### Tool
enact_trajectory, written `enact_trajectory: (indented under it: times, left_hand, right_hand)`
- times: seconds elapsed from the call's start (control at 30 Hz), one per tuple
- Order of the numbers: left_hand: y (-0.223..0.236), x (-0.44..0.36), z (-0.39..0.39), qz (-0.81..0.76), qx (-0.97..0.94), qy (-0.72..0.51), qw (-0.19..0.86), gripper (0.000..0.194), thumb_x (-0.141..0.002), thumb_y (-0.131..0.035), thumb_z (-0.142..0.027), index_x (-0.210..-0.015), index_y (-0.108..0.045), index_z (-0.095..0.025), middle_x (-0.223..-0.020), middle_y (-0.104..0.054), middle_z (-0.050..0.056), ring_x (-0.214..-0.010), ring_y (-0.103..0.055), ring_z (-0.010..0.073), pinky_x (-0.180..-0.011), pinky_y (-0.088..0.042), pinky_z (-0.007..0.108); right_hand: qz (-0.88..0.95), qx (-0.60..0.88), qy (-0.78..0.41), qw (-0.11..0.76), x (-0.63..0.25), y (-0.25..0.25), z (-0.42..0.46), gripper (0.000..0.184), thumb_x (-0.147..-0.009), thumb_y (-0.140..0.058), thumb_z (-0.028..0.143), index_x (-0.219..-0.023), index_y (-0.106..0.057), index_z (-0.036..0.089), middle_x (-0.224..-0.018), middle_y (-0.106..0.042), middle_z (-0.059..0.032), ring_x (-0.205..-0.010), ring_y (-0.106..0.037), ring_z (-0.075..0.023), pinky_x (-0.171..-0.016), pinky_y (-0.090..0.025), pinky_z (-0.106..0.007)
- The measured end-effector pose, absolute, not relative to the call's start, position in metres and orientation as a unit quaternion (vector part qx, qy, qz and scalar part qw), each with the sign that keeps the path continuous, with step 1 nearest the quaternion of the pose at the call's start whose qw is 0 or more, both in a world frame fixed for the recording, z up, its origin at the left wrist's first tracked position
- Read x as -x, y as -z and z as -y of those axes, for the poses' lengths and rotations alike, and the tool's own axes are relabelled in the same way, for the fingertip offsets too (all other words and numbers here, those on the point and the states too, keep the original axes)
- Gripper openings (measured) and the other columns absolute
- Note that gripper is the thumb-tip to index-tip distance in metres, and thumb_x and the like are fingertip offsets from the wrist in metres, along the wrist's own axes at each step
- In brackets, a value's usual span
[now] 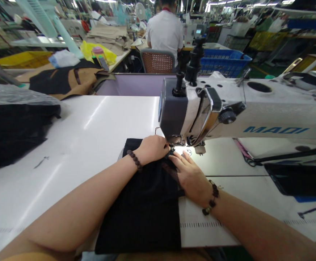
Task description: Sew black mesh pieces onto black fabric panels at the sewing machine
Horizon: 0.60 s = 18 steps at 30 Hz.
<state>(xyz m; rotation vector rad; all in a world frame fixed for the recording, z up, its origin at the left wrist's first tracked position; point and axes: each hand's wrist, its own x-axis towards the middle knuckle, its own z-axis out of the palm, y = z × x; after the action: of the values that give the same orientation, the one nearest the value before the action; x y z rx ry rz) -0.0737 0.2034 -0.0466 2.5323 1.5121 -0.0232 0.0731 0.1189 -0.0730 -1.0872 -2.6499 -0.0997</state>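
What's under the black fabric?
Mesh peeks out at the upper left edge of the black fabric, with white tabletop beside it; anything farther under is covered and can't be seen.

The sewing machine runs past the right edge. Its head hides part of the left hand's fingertips. Workers and workstations farther back are blurred.

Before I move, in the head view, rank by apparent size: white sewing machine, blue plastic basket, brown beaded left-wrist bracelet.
1. White sewing machine
2. Blue plastic basket
3. Brown beaded left-wrist bracelet
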Motion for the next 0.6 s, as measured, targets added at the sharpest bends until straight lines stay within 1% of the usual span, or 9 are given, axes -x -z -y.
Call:
enact_trajectory:
  times: [0.1, 0.2, 0.27, 0.37, 0.43, 0.53, 0.6]
  left_hand:
    - [0.045, 0.074, -0.204, -0.504, -0.858, 0.002, 0.093, 0.027, -0.081, -0.044, -0.03, -0.093, -0.062, -0.013, -0.098, -0.063, 0.012, -0.098, -0.057, 0.0251, -0.083, -0.045, 0.034]
    - [0.045, 0.075, -0.205, -0.495, -0.864, 0.0, 0.098, 0.027, -0.081, -0.045, -0.031, -0.094, -0.062, -0.015, -0.099, -0.063, 0.011, -0.097, -0.057, 0.0251, -0.082, -0.045, 0.035]
    - [0.046, 0.076, -0.205, -0.495, -0.864, -0.003, 0.099, 0.028, -0.081, -0.045, -0.032, -0.097, -0.061, -0.015, -0.1, -0.062, 0.011, -0.098, -0.057, 0.0256, -0.083, -0.045, 0.035]
    - [0.047, 0.076, -0.206, -0.495, -0.863, -0.004, 0.101, 0.029, -0.08, -0.047, -0.032, -0.1, -0.06, -0.016, -0.103, -0.061, 0.011, -0.101, -0.056, 0.0255, -0.085, -0.044, 0.036]
    - [0.047, 0.076, -0.206, -0.495, -0.863, -0.007, 0.103, 0.029, -0.08, -0.047, -0.032, -0.1, -0.06, -0.016, -0.104, -0.061, 0.01, -0.101, -0.055, 0.0251, -0.086, -0.044, 0.035]
    - [0.045, 0.076, -0.206, -0.496, -0.861, -0.01, 0.11, 0.029, -0.079, -0.048, -0.031, -0.101, -0.059, -0.016, -0.105, -0.061, 0.01, -0.103, -0.054, 0.0249, -0.087, -0.044, 0.035]
    - [0.044, 0.076, -0.205, -0.496, -0.86, -0.013, 0.116, 0.029, -0.079, -0.048, -0.03, -0.101, -0.059, -0.016, -0.106, -0.06, 0.011, -0.103, -0.054, 0.0252, -0.087, -0.044, 0.035]
  right_hand:
    - [0.914, 0.368, 0.064, 0.156, -0.073, 0.071, -0.116, 0.027, -0.075, -0.052, 0.005, -0.099, -0.063, 0.006, -0.109, -0.056, -0.0197, -0.104, -0.05, -0.0331, -0.092, -0.041, -0.051]
    - [0.921, 0.323, 0.077, 0.206, -0.072, 0.066, -0.103, 0.026, -0.077, -0.045, 0.003, -0.095, -0.063, 0.0, -0.103, -0.059, -0.0204, -0.098, -0.054, -0.0311, -0.091, -0.044, -0.046]
    - [0.924, 0.296, 0.045, 0.24, -0.071, 0.062, -0.094, 0.028, -0.077, -0.041, 0.004, -0.095, -0.062, -0.004, -0.103, -0.06, -0.0199, -0.096, -0.055, -0.0291, -0.089, -0.047, -0.041]
    - [0.927, 0.269, -0.017, 0.26, -0.068, 0.062, -0.085, 0.034, -0.078, -0.038, 0.008, -0.101, -0.058, -0.008, -0.104, -0.06, -0.0191, -0.097, -0.055, -0.0269, -0.088, -0.049, -0.035]
    - [0.934, 0.24, -0.03, 0.261, -0.067, 0.064, -0.084, 0.033, -0.077, -0.039, 0.008, -0.099, -0.059, -0.006, -0.104, -0.06, -0.019, -0.1, -0.054, -0.0267, -0.091, -0.047, -0.035]
    - [0.948, 0.193, -0.017, 0.25, -0.066, 0.07, -0.087, 0.025, -0.077, -0.043, 0.006, -0.088, -0.064, -0.001, -0.105, -0.059, -0.0198, -0.103, -0.053, -0.0286, -0.094, -0.044, -0.037]
    - [0.956, 0.174, -0.008, 0.237, -0.066, 0.072, -0.089, 0.021, -0.078, -0.045, 0.006, -0.084, -0.065, 0.0, -0.106, -0.058, -0.0208, -0.103, -0.053, -0.0298, -0.094, -0.044, -0.039]
